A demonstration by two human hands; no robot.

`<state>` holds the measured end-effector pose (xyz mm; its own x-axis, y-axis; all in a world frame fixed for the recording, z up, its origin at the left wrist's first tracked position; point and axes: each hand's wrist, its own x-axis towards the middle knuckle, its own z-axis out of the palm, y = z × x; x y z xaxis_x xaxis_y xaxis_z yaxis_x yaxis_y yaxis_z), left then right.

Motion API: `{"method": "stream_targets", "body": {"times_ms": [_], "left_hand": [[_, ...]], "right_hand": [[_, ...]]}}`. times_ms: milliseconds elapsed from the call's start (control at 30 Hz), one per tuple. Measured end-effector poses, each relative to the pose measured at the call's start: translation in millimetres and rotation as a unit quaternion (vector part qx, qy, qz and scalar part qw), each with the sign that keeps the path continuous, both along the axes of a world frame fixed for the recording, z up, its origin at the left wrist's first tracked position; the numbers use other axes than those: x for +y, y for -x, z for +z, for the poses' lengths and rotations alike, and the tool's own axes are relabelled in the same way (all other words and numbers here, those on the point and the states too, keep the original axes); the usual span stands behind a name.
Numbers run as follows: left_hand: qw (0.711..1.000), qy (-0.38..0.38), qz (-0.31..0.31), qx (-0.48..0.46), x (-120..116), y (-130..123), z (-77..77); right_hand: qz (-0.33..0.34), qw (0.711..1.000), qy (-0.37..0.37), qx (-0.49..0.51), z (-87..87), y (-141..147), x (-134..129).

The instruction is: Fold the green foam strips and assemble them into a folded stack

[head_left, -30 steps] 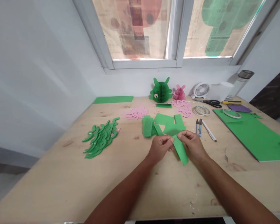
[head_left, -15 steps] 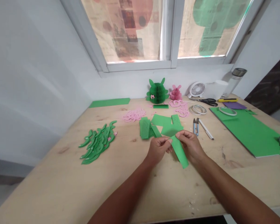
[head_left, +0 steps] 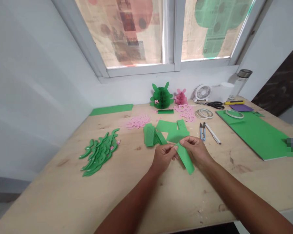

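A green paper strip [head_left: 186, 160] is held between my two hands, slanting down to the right above the wooden table [head_left: 127, 201]. My left hand [head_left: 163, 158] pinches its upper left corner between thumb and fingers. My right hand [head_left: 197, 150] grips the top edge on the other side, close to the left fingertips. Just beyond the hands lie a loose green paper sheet [head_left: 166, 125] and other green pieces. A stack of folded green paper [head_left: 149, 135] rests to their left.
Green curled cutouts [head_left: 100, 152] lie left, pink cutouts [head_left: 138, 121] behind. Blue thread snips [head_left: 202, 132], a white pen [head_left: 212, 133], tape rolls [head_left: 204, 113] and black-handled scissors [head_left: 215, 104] lie right. A green board [head_left: 256, 136] covers the right side. Green [head_left: 161, 97] and pink [head_left: 181, 97] paper figures stand at the wall.
The view has shifted slightly, so the scene sits a little further left. Both hands keep their hold on the green paper strip, with hardly any other change.
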<state>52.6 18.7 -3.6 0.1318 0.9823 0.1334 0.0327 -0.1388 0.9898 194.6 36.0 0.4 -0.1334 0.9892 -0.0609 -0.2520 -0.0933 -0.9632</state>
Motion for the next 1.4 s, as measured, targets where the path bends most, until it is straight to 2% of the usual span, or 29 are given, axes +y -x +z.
{"method": "stream_targets", "body": {"times_ms": [200,267,367,433,633,800,1000,1167,1300,1400], "left_hand": [[1.000,-0.007,0.018,-0.001,2.7,4.0,0.6],[1.000,-0.009,0.023,-0.003,3.3,4.5,0.4],[1.000,-0.009,0.027,-0.006,2.5,3.5,0.2],[1.000,-0.006,0.026,-0.008,1.2,2.2,0.3],[1.000,-0.001,0.023,-0.012,-0.9,1.4,2.1],[0.998,-0.003,0.056,-0.018,1.0,5.2,3.3],[0.998,-0.009,0.053,-0.013,-0.6,4.5,6.4],[0.999,-0.016,0.034,0.005,-2.2,2.6,5.3],[0.999,-0.013,0.030,0.003,-3.2,2.0,5.7],[0.999,-0.009,0.031,-0.002,-3.6,1.9,7.0]], "right_hand": [[-0.065,0.998,-0.014,-0.012,6.3,-9.2,6.4],[-0.046,0.999,-0.020,-0.004,5.2,-8.4,5.5],[0.023,1.000,-0.015,-0.011,0.5,-2.5,1.3],[0.034,0.999,-0.013,-0.027,-3.2,1.6,-1.2],[-0.016,1.000,-0.002,-0.025,-1.8,-2.2,2.6],[-0.079,0.996,-0.009,-0.027,6.7,-13.8,9.2],[0.022,0.998,-0.035,-0.051,-0.5,-3.9,2.1],[-0.002,0.998,-0.026,-0.052,-10.1,0.4,2.6],[-0.017,0.999,-0.035,-0.038,-6.6,-3.0,4.4],[-0.001,0.999,-0.042,-0.030,-4.2,-3.5,3.3]]}}
